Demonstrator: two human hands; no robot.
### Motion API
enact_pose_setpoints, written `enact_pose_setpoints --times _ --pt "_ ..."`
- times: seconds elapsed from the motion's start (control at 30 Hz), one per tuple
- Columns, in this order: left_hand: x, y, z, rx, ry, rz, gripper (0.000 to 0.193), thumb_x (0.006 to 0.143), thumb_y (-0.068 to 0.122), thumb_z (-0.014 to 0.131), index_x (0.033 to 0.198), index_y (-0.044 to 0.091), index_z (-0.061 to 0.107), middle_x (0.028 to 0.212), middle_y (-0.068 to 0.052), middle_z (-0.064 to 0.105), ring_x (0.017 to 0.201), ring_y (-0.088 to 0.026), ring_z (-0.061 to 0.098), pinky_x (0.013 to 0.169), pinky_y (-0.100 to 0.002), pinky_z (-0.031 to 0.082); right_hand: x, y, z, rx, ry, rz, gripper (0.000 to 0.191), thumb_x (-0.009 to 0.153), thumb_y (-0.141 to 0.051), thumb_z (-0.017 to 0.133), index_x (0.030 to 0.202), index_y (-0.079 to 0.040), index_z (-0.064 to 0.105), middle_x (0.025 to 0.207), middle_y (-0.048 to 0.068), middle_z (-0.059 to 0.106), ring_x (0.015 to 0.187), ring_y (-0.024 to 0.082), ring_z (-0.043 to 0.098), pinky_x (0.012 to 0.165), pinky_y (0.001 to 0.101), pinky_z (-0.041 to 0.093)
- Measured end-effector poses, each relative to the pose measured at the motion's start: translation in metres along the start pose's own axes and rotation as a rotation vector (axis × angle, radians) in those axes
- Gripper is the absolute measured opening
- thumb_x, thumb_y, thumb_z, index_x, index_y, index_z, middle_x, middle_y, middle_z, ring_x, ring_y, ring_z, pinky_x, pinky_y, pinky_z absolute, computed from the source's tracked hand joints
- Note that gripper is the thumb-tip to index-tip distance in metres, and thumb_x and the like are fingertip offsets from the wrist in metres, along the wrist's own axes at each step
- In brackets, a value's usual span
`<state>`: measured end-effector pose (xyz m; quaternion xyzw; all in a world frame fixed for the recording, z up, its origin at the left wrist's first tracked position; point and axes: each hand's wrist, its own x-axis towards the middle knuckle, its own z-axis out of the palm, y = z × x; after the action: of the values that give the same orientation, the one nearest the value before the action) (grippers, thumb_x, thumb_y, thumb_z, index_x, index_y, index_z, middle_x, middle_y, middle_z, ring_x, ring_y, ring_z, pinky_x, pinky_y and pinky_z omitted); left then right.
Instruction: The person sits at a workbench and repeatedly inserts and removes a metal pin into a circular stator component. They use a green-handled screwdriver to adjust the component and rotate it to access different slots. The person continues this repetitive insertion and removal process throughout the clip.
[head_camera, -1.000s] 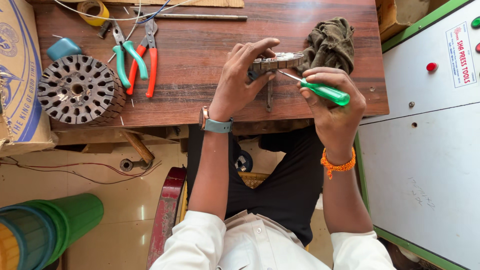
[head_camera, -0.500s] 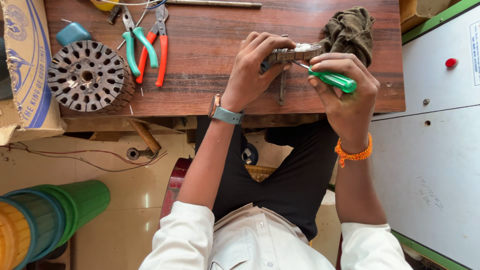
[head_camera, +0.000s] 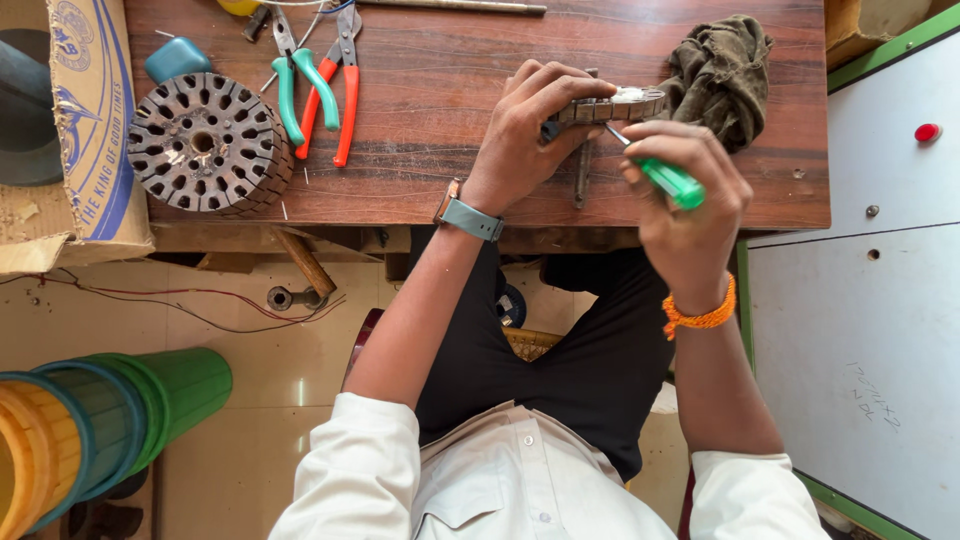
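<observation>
At upper centre of the frame, our left hand (head_camera: 525, 130) clamps a flat, ribbed grey metal part (head_camera: 610, 106) against the brown wooden counter (head_camera: 420, 150) to steady it, while our right hand (head_camera: 690, 200) grips a green-handled screwdriver (head_camera: 665, 178), its tip seemingly meeting the part's edge.

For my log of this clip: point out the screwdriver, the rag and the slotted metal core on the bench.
screwdriver (head_camera: 672, 182), head view, on its green handle.
rag (head_camera: 722, 75), head view, on the middle of the crumpled cloth.
slotted core (head_camera: 205, 143), head view, on its top face near the centre hole.
</observation>
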<state>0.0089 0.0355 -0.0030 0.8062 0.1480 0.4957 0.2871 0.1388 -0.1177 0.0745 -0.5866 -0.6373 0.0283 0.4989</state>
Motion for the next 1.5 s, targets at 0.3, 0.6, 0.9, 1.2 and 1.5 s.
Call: enact_pose_setpoints --times 0.3,0.6,0.9,1.2,1.5 --pt "-0.005 -0.012 0.007 0.069 0.027 0.025 0.054 0.085 0.022 0.09 0.132 0.027 0.065 0.118 0.005 0.07 0.107 -0.018 0.061 0.098 -0.033 0.054 0.002 0.01 -0.008 0.075 -0.015 -0.082 0.012 0.106 -0.002 0.078 0.114 0.0 0.069 0.115 0.013 0.074 0.105 0.021 0.074 0.089 0.0292 0.06" --pt "-0.013 -0.002 0.008 -0.063 0.039 -0.11 0.099 0.083 0.017 0.092 0.161 0.025 0.031 0.115 0.006 0.074 0.113 -0.016 0.064 0.108 -0.038 0.047 0.02 0.004 -0.039 0.463 0.102 0.147 0.036 0.1 -0.015 0.081 0.123 0.001 0.06 0.119 0.016 0.071 0.105 0.022 0.076 0.091 0.0283 0.064" --pt "-0.02 0.013 0.001 -0.085 0.013 -0.152 0.105 0.081 0.011 0.091 0.162 0.023 0.026 0.114 0.005 0.076 0.111 -0.022 0.061 0.108 -0.041 0.042 0.02 0.004 -0.041 0.339 0.019 0.119 0.03 0.103 -0.004 0.08 0.122 0.002 0.059 0.114 0.018 0.073 0.107 0.024 0.076 0.091 0.0302 0.065" --pt "-0.025 0.026 -0.003 -0.119 -0.022 -0.172 0.099 0.081 0.006 0.088 0.16 0.02 0.029 0.119 0.004 0.072 0.108 -0.021 0.057 0.104 -0.041 0.043 0.023 -0.01 -0.047 0.052 -0.088 0.04 0.029 0.095 -0.004 0.083 0.117 -0.002 0.063 0.106 0.016 0.075 0.101 0.024 0.078 0.087 0.0302 0.065" --pt "-0.024 0.037 -0.011 -0.171 -0.064 -0.199 0.101 0.075 0.001 0.086 0.158 0.022 0.032 0.121 0.005 0.071 0.107 -0.02 0.057 0.1 -0.039 0.041 0.032 -0.016 -0.047 0.084 -0.136 0.013 0.03 0.091 -0.005 0.08 0.115 -0.001 0.062 0.107 0.018 0.073 0.1 0.027 0.077 0.083 0.0321 0.066"
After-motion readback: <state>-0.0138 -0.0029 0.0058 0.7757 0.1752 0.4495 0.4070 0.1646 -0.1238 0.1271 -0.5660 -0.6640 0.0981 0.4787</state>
